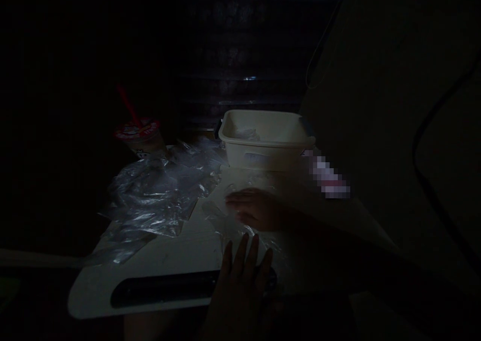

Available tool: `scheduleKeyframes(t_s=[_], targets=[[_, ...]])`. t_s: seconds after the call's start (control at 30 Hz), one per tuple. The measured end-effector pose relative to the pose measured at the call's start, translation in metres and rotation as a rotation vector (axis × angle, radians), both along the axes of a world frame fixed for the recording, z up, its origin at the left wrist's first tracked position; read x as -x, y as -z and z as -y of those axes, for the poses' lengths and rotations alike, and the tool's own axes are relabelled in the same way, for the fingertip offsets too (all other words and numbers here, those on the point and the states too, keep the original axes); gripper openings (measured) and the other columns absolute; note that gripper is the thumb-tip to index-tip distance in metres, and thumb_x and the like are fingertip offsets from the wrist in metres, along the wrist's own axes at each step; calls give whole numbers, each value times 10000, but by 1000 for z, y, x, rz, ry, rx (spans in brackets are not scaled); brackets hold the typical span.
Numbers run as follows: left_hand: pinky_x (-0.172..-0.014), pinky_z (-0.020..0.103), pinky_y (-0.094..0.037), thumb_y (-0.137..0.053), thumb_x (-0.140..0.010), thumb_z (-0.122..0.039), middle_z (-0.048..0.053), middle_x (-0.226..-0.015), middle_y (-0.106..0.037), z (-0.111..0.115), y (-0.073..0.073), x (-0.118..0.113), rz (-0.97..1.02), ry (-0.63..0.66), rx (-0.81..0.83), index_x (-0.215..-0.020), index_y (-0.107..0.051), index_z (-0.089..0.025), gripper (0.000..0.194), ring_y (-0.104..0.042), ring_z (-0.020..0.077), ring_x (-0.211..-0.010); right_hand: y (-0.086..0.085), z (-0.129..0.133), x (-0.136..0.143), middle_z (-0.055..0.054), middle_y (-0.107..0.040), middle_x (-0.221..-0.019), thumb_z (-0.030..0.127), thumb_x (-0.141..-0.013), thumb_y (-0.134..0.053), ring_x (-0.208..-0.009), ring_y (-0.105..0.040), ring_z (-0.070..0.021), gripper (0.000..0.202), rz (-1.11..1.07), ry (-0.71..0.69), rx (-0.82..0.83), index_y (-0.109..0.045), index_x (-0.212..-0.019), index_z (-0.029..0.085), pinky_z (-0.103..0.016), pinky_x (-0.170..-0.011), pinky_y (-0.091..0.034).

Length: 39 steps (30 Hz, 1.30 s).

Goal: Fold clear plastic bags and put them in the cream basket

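In dim light, a thin clear plastic bag (221, 218) lies spread on the white tabletop. My right hand (257, 209) reaches in from the right and rests over the bag, its fingers stretched out to the left. Nearer to me, my left hand (244, 276) is flat with spread fingers, their tips at the bag's near part. Neither hand grips anything that I can make out. A heap of crumpled clear plastic bags (158, 196) covers the table's left side.
A cream plastic basin (263, 153) with some clear plastic inside stands at the back. A sealed drink cup (145, 140) with a red straw is at the back left. A black bar (165, 288) runs along the near table edge. A dark cable (424, 181) hangs at right.
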<state>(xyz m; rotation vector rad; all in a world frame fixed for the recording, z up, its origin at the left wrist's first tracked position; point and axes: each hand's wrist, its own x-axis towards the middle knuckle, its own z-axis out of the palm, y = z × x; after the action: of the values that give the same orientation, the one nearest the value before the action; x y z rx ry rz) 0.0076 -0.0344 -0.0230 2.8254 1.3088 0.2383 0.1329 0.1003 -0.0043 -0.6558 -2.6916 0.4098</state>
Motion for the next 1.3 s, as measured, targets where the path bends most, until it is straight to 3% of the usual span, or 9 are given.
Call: scheduleKeyframes(t_s=[0.1, 0.23, 0.37, 0.47, 0.63, 0.73, 0.87, 1.13, 1.3], targets=[[-854, 552, -213, -289, -763, -515, 161, -1300, -244, 0, 1, 0, -2, 12, -9, -1280, -133, -195, 628, -186, 352, -1174, 4, 4, -3, -112, -337, -1265, 339, -817, -320, -1169, -273, -174, 439, 177, -14, -94, -346, -1197, 120, -424, -962, -133], [-861, 557, -191, -316, -750, -519, 137, -1305, -249, 1, 3, 1, 9, -2, -23, -1275, -158, -204, 632, -188, 349, -1174, 8, -14, 6, -110, -286, -1291, 364, -822, -302, -1183, -243, -177, 463, 228, 39, -115, -295, -1223, 132, -460, -960, -90], [-853, 559, -218, -333, -748, -510, 142, -1301, -257, 2, 1, -1, 18, 4, -34, -1272, -176, -195, 631, -198, 352, -1170, 5, -34, 12, -78, -347, -1264, 283, -827, -309, -1159, -296, -143, 387, 118, 78, -28, -364, -1182, 139, -393, -965, -182], [-866, 532, -248, -349, -773, -424, 131, -1313, -233, -1, -8, -2, 54, -35, -7, -1275, -165, -176, 589, -181, 326, -1184, -4, -38, 0, -97, -474, -1162, 203, -813, -304, -1077, -411, -117, 360, -96, 244, 60, -441, -1120, 74, -263, -915, -311], [-908, 427, -294, -309, -808, -249, 100, -1336, -177, -12, -22, -1, 95, -161, -2, -1277, -137, -123, 515, -157, 237, -1206, -4, -11, -47, -86, -537, -1089, 178, -789, -282, -1011, -479, -140, 366, -130, 448, 0, -490, -1081, 103, -280, -890, -359], [-905, 392, -323, -288, -818, -213, 133, -1311, -237, -18, -16, -2, 43, -162, -46, -1260, -192, -76, 472, -203, 224, -1194, 11, 17, -68, -122, -421, -1204, 229, -790, -300, -1110, -376, -182, 412, 79, 469, -84, -407, -1157, 78, -352, -921, -314], [-891, 440, -330, -328, -805, -350, 188, -1258, -318, -21, 1, -1, -10, -144, -109, -1214, -296, -36, 516, -254, 280, -1164, 25, 36, -80, -142, -335, -1260, 286, -789, -315, -1167, -276, -224, 450, 311, 448, -157, -362, -1188, 81, -442, -940, -232], [-910, 485, -304, -355, -783, -269, 85, -1335, -180, -5, -14, -7, 106, -76, -28, -1282, -139, -147, 557, -172, 276, -1196, 4, 29, -103, -101, -572, -873, 218, -761, -373, -781, -524, -172, 254, 202, 744, 10, -542, -926, 125, -283, -673, -410], [-885, 366, -384, -376, -779, -245, 40, -1183, -465, 21, 20, -45, 268, -17, -60, -1222, -316, -229, 448, -365, 207, -1118, 1, 32, -103, -54, -548, -711, 236, -696, -469, -628, -477, -134, 133, 241, 808, 144, -556, -708, 137, -231, -547, -351]])
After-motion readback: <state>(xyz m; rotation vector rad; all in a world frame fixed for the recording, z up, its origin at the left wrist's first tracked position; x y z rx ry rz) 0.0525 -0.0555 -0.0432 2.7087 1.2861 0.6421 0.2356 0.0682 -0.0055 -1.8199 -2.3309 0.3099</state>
